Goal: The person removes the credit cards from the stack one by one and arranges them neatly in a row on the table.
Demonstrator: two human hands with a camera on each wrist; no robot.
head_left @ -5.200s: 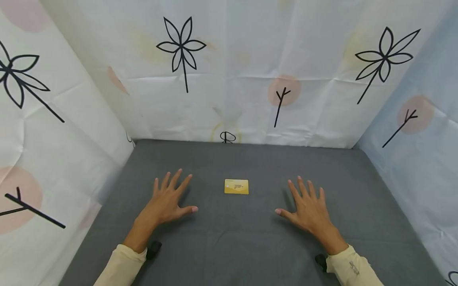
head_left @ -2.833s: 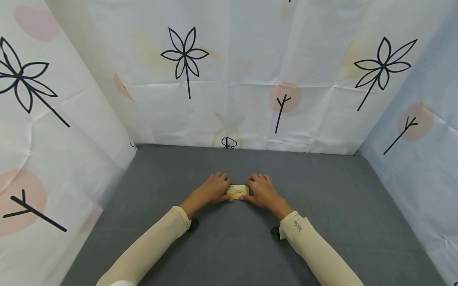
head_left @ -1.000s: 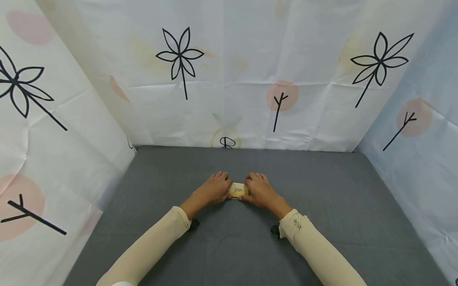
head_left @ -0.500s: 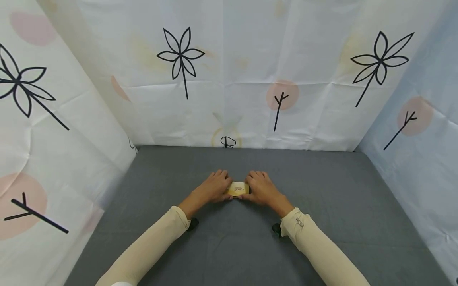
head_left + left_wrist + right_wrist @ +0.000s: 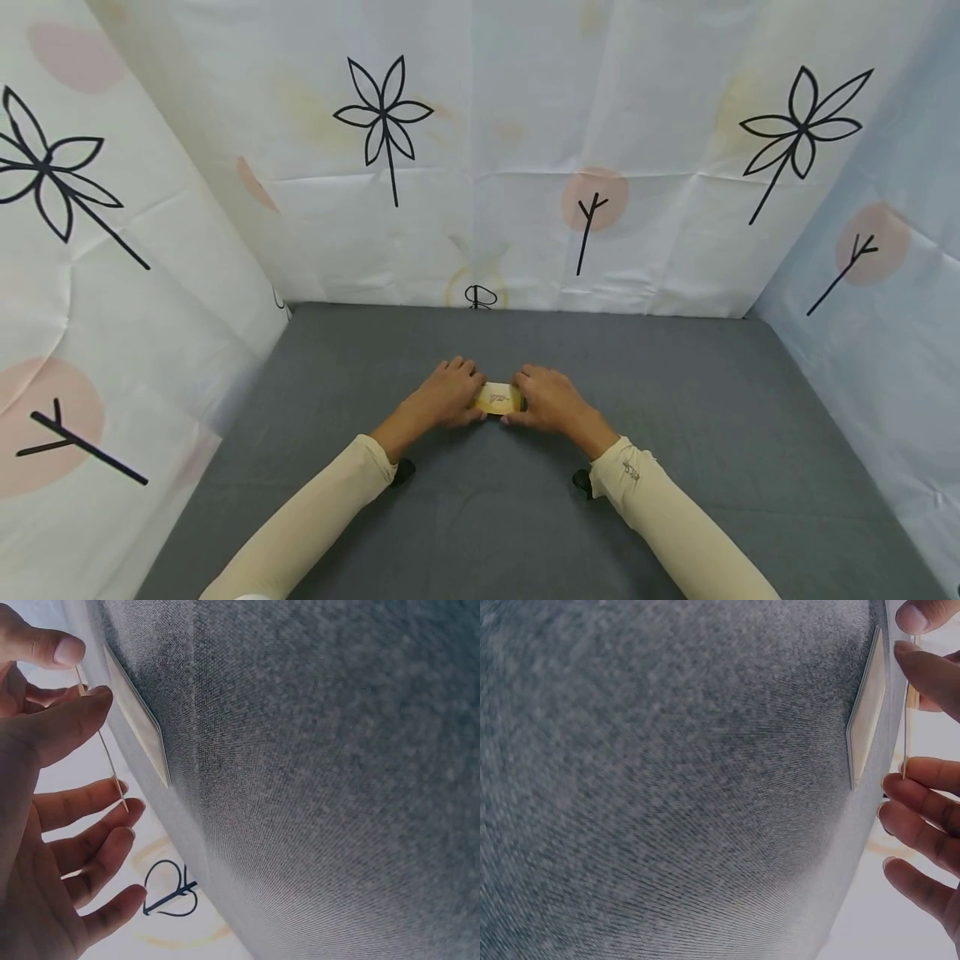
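Note:
Between my two hands is a thin yellow card (image 5: 498,398), raised a little off the grey table. My left hand (image 5: 448,393) grips its left end, thumb at the near edge and fingertips at the far edge. My right hand (image 5: 551,398) holds the right end the same way. In the left wrist view the card (image 5: 109,759) shows edge-on and slightly bowed. Below it, a pale flat card-like piece (image 5: 139,720) with layered edges lies on the cloth; the right wrist view shows this piece (image 5: 868,712) too. From the head view the held card hides it.
A grey cloth (image 5: 480,517) covers the table. White printed fabric (image 5: 480,167) hangs along the back, with more at the left and right sides. Dark wrist cameras (image 5: 402,472) sit beneath the cream sleeves (image 5: 322,517).
Earlier, both hands were spread apart with the card lying between them. They came inward, took its two ends and raised it. Over the last second its bow has varied slightly while the hands stay put.

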